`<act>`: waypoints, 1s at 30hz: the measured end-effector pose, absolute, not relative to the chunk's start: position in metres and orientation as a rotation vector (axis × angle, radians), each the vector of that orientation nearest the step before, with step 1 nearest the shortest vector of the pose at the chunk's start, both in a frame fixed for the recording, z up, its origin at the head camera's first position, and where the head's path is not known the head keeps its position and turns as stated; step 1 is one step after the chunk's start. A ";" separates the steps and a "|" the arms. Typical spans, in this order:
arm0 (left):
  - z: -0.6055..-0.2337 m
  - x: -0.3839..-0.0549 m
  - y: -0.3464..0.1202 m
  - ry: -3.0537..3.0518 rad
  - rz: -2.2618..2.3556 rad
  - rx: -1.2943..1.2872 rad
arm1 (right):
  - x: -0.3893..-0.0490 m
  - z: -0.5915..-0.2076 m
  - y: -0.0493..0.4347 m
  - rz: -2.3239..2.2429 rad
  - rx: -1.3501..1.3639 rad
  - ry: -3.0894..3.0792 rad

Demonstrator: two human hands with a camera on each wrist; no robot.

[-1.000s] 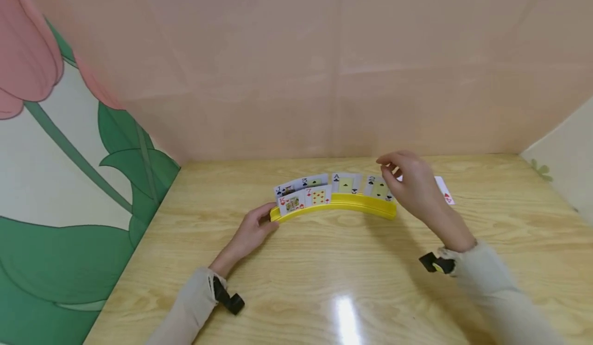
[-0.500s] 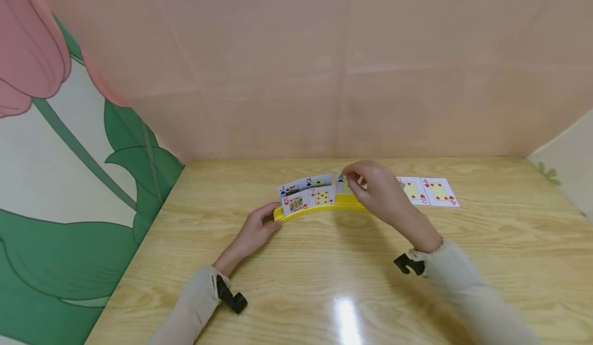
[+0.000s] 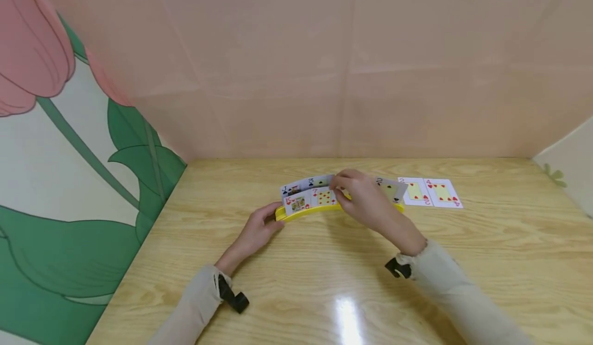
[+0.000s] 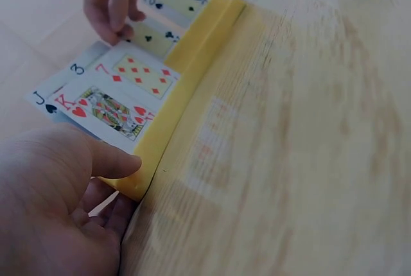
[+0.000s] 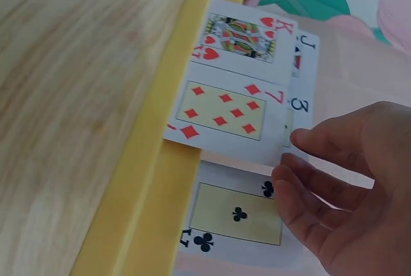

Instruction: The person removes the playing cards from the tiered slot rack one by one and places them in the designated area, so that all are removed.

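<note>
My left hand (image 3: 257, 229) grips the left end of a curved yellow playing-card holder (image 4: 157, 131), thumb in front. In its front slot stand the king of hearts (image 5: 241, 38) and the seven of diamonds (image 5: 221, 112). Behind them show the jack of spades (image 5: 309, 51) and a black three (image 5: 298, 104). My right hand (image 3: 366, 201), fingers bent, is at the upper right corner of the three and seven, over the ace of clubs (image 5: 237, 215). Whether its fingertips pinch a card or only touch one is unclear. A two of spades (image 3: 391, 189) leans at the holder's right end.
Flat on the wooden table (image 3: 287, 288), right of the holder, lie a red two (image 3: 417, 191) and a red four (image 3: 443, 193), side by side. A pink wall covering (image 3: 296, 87) rises behind the table. A flower-painted panel (image 3: 83, 175) stands at left.
My right hand has moved left along the holder, from the two of spades past the ace to the seven and three. My left hand keeps its grip. The red cards at right came into view.
</note>
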State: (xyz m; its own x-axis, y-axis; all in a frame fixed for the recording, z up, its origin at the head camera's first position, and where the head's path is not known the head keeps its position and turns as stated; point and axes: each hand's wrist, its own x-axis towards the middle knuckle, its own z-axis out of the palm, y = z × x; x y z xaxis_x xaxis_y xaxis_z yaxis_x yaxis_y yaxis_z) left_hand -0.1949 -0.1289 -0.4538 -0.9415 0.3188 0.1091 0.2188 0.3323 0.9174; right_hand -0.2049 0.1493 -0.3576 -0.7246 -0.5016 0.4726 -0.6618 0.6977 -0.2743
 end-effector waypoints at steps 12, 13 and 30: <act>-0.445 -0.191 -0.125 2.476 1.702 0.467 | -0.203 -0.372 0.145 0.605 0.955 -2.612; -0.441 -0.189 -0.124 2.475 1.699 0.469 | -0.203 -0.374 0.145 0.616 0.963 -2.623; -0.421 -0.178 -0.122 2.454 1.718 0.528 | -0.207 -0.383 0.146 0.714 0.962 -2.667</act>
